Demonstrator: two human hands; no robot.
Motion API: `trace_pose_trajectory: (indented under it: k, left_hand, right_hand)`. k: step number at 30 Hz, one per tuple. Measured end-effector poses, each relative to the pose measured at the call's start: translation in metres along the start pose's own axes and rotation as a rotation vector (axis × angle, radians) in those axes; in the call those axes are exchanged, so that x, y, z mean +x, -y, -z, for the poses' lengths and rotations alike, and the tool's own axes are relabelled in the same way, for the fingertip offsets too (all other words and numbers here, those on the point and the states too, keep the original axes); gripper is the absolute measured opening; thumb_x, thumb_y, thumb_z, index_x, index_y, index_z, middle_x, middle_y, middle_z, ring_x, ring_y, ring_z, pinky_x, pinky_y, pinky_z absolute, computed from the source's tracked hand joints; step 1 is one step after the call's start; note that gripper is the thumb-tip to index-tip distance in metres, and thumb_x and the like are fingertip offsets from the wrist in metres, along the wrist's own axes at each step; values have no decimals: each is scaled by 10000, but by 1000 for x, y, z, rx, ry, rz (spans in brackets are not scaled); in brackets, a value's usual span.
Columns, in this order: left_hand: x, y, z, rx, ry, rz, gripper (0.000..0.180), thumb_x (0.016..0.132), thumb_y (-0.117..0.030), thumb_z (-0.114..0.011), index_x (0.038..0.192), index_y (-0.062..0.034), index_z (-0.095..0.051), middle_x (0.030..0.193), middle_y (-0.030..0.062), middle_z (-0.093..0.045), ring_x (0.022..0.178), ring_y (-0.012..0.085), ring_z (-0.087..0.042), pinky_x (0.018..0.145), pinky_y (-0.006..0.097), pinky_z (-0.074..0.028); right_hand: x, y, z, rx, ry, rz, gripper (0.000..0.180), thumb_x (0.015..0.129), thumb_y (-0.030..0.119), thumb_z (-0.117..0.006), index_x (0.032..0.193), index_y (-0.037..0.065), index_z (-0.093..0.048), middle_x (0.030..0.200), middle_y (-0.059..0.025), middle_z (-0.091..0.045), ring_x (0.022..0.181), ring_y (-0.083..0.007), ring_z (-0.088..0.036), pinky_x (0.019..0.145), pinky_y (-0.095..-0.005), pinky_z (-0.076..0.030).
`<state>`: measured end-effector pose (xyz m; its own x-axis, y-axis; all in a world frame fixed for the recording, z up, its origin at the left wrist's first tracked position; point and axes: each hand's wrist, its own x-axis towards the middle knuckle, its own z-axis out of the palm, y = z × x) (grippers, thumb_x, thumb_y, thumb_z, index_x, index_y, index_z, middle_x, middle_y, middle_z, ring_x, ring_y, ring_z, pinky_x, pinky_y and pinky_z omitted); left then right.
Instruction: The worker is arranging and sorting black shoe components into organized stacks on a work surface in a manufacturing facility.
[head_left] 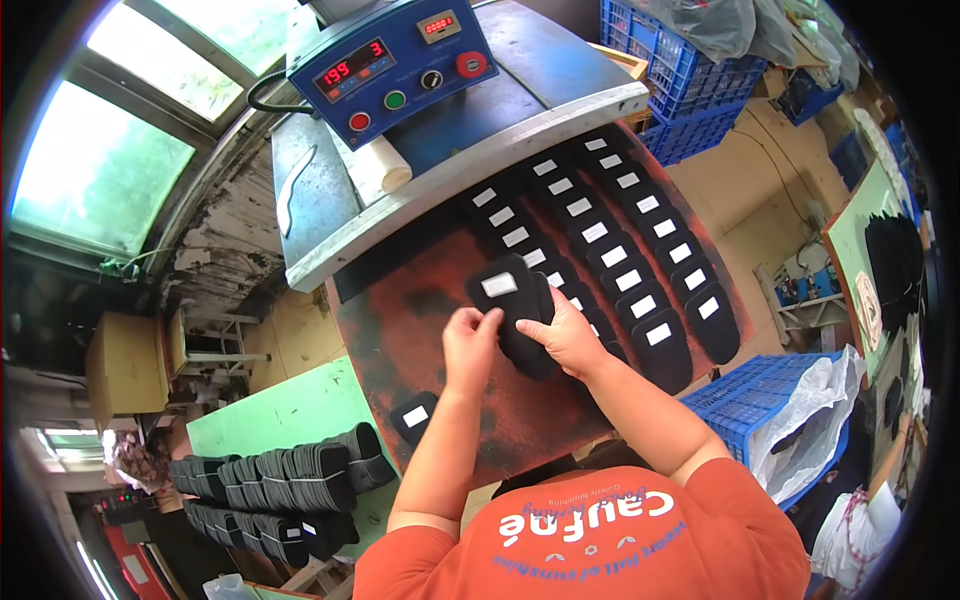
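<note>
Between my hands, above a reddish-brown, dark-stained board (400,345), is a small stack of black insoles (518,318); the top one bears a white label. My right hand (568,335) wraps round the stack's right side, thumb on top. At its left edge, the fingers of my left hand (472,350) are closed on the top insole. Rows of overlapping black insoles (668,365), each with a white label, cover the board's right side. A separate labelled insole (400,428) lies at the board's near left, beside my left forearm.
A press (440,175) with a blue control box (400,85) stands over the board's far edge. Bundled black insoles (300,478) fill part of a green table (270,410) at left. Blue crates stand at far right (690,130) and near right (735,395), the nearer lined with plastic.
</note>
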<state>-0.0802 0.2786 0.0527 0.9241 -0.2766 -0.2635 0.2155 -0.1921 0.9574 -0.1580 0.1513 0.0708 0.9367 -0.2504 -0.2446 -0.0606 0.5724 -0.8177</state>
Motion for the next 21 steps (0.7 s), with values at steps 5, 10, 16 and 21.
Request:
trace_pose_trajectory:
  k: [5, 10, 16, 21]
  left_hand:
    - [91, -5, 42, -52, -130, -37, 68, 825, -52, -577, 797, -2, -540, 682, 50, -583, 525, 76, -504, 454, 201, -402]
    - [96, -45, 39, 84, 245, 198, 130, 819, -130, -623, 840, -10, -581, 675, 19, -556, 520, 68, -480, 446, 185, -364]
    - [110, -32, 49, 28, 77, 4, 238, 799, -103, -637, 635, -82, -466, 542, -21, -445, 444, 60, -417, 386, 195, -299]
    - [157, -6, 65, 125, -72, 128, 153, 785, -78, -649, 722, -14, -525, 584, 34, -492, 449, 98, -445, 375, 240, -319]
  right_hand:
    - [23, -21, -9, 72, -97, 18, 453, 798, -68, -558, 1223, -14, -410, 1146, -107, -531, 1056, -172, -531, 929, -318, -434]
    - [31, -25, -12, 53, -182, 68, 393, 816, -51, -543, 1197, -27, -449, 1089, -96, -564, 981, -153, -558, 884, -294, -453]
    - [39, -19, -13, 95, -270, 86, 253, 891, 30, -495, 1140, -12, -516, 1002, -70, -604, 882, -115, -577, 794, -264, -479]
    - [29, -21, -11, 90, -278, 56, 239, 900, 34, -487, 1132, -12, -521, 992, -68, -614, 850, -118, -595, 746, -261, -501]
